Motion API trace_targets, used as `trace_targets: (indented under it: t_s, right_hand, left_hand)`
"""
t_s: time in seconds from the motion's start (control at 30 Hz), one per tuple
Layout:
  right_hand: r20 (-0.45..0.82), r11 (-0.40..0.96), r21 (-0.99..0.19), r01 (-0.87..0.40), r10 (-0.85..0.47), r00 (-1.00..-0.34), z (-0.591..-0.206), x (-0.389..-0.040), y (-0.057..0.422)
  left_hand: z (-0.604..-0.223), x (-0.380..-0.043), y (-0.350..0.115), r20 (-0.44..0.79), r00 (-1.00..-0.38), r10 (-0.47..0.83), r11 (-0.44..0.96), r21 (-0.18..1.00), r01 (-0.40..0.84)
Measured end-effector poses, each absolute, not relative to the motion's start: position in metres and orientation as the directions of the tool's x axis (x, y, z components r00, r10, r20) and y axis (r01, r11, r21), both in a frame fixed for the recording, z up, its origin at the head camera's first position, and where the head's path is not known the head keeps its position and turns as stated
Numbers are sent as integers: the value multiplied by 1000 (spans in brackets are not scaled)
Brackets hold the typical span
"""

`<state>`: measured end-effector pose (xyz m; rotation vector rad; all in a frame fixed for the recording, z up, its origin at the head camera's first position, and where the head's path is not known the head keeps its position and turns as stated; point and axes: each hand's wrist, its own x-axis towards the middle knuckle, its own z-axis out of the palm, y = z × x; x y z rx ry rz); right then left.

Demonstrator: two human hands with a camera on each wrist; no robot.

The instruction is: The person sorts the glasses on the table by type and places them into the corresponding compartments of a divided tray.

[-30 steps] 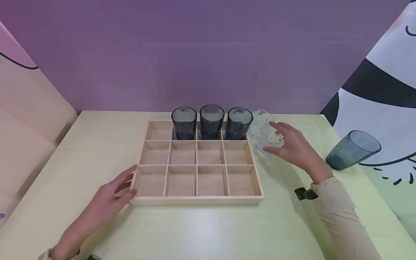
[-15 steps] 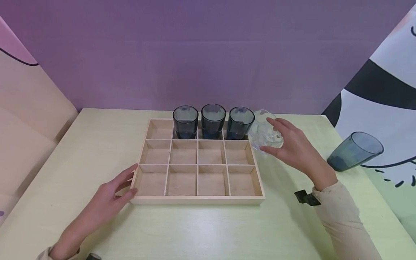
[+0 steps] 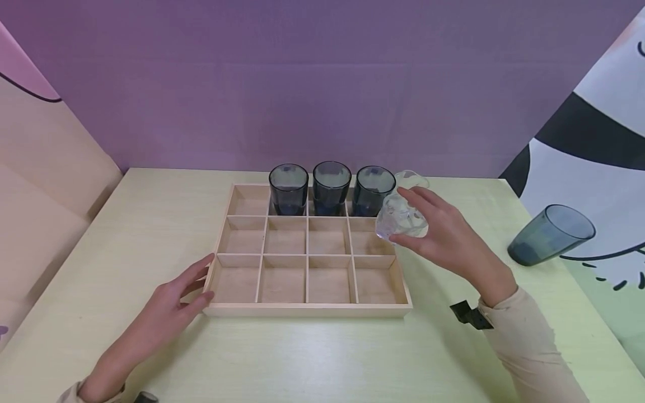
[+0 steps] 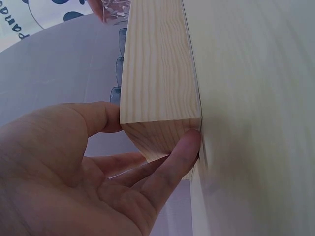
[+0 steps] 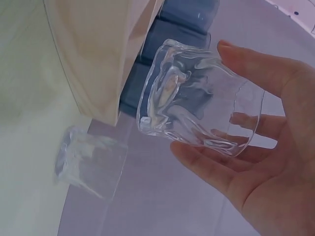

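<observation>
My right hand [image 3: 443,238] holds a clear glass tumbler [image 3: 400,217] with wavy sides, fingers and thumb on opposite sides of it. In the right wrist view this tumbler [image 5: 197,98] is tilted, its base toward the wooden tray. It is raised by the right column of the divided wooden tray [image 3: 304,309], overlapping the middle compartment in the head view. My left hand [image 3: 161,313] rests its thumb and fingers against the tray's left side near the front corner, also seen in the left wrist view at the tray corner [image 4: 160,120]. Three dark blue-grey glasses [image 3: 289,190] stand in the back row.
Behind my right hand stands a second clear tumbler [image 3: 410,179], partly hidden. A blue-grey glass [image 3: 549,235] is on the right of the table [image 3: 312,358]. The back-left compartment [image 3: 248,200] and the front row hold nothing. A purple wall [image 3: 322,84] rises behind the table.
My right hand has taken hold of a clear tumbler, lifted it and carried it left toward the tray. The left hand has stayed at the tray's side.
</observation>
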<state>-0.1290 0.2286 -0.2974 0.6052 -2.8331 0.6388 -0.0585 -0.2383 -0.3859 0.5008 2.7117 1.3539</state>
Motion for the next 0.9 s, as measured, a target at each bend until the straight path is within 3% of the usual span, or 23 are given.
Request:
trace_targets:
  t_s: [0.9]
  right_hand:
    - [349,789,-341,-511,-399,-848,-327,-133,207]
  left_hand:
    - [-385,-58,-238,88,-942,323,556,788,264]
